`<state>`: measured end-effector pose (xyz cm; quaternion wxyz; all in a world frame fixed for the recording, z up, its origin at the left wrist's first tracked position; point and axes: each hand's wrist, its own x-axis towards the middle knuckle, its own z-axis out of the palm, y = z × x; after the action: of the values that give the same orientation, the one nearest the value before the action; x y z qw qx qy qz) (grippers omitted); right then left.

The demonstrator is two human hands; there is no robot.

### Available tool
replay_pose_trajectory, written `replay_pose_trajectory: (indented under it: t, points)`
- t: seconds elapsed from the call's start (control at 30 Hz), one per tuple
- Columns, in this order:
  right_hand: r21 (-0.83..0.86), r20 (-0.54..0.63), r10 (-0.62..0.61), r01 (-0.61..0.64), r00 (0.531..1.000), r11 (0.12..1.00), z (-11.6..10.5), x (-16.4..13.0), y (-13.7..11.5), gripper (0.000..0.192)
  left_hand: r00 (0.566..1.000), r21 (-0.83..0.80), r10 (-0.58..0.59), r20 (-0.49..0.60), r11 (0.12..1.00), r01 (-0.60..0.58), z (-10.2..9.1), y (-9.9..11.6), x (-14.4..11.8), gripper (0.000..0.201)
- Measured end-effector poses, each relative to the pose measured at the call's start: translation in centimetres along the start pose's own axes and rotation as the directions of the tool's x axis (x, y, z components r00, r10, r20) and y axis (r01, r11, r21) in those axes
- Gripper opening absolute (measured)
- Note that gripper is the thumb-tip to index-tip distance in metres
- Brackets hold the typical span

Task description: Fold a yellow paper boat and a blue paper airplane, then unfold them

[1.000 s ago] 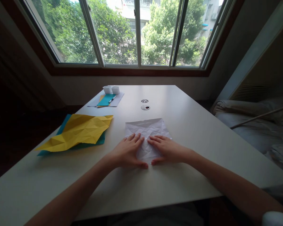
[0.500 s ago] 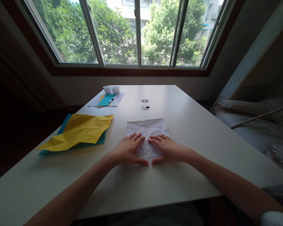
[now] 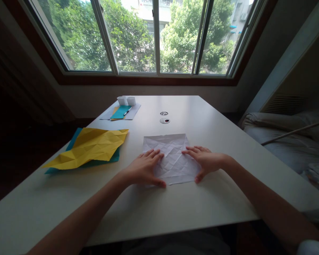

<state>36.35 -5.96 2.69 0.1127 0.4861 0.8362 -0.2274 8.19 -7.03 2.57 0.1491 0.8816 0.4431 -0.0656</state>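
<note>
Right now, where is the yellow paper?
Head view: the yellow paper lies on a teal sheet, left of the white creased paper under both hands.

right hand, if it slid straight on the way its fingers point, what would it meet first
The right hand points left across the creased white paper, so it would likely meet the left hand resting on the paper's left side; depth is hard to judge.
</note>
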Motion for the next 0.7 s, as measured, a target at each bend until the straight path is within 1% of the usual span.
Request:
replay_pose_trajectory:
  t: [0.13, 0.23, 0.37, 0.4, 0.47, 0.53, 0.6, 0.67, 0.7]
  points:
    - [0.002, 0.011, 0.01, -0.01, 1.0, 1.0, 0.1, 0.1, 0.2, 0.122, 0.992, -0.013, 0.036, 0.12, 0.999, -0.034, -0.7, -1.2, -0.4, 0.113]
    - [0.009, 0.018, 0.002, -0.002, 1.0, 1.0, -0.1, -0.1, 0.3, 0.125, 0.98, 0.0, -0.011, 0.201, 1.0, 0.011, -1.5, -2.4, -1.0, 0.12]
    - [-0.006, 0.01, 0.001, -0.001, 1.0, 1.0, -0.3, -0.4, 0.4, 0.126, 0.968, 0.024, -0.068, 0.241, 0.998, 0.064, -2.6, -4.5, -1.9, 0.123]
    - [-0.009, 0.002, -0.006, 0.006, 1.0, 1.0, -0.4, -0.4, 0.4, 0.125, 0.969, 0.021, -0.074, 0.234, 0.997, 0.072, -2.8, -4.9, -2.1, 0.121]
    - [-0.009, -0.033, -0.038, 0.038, 0.999, 0.999, -0.6, -0.4, 0.3, 0.116, 0.978, -0.004, -0.069, 0.194, 0.997, 0.071, -3.0, -5.7, -2.1, 0.105]
    - [-0.01, -0.111, -0.069, 0.068, 0.991, 0.998, -0.8, -0.3, 0.1, 0.093, 0.993, -0.031, -0.047, 0.105, 0.998, 0.05, -3.0, -5.9, -1.9, 0.082]
    - [-0.025, -0.212, -0.07, 0.066, 0.975, 0.998, -1.0, 0.0, -0.2, 0.067, 1.0, -0.031, -0.017, -0.007, 0.999, 0.017, -2.8, -5.6, -1.4, 0.067]
    - [-0.05, -0.306, -0.06, 0.047, 0.95, 0.998, -1.1, 0.5, -0.8, 0.05, 0.996, -0.006, 0.009, -0.088, 1.0, -0.009, -2.2, -5.0, -0.7, 0.067]
    - [-0.066, -0.348, -0.062, 0.042, 0.936, 0.997, -1.1, 0.9, -1.1, 0.045, 0.995, 0.01, 0.014, -0.102, 1.0, -0.013, -1.9, -4.6, -0.5, 0.072]
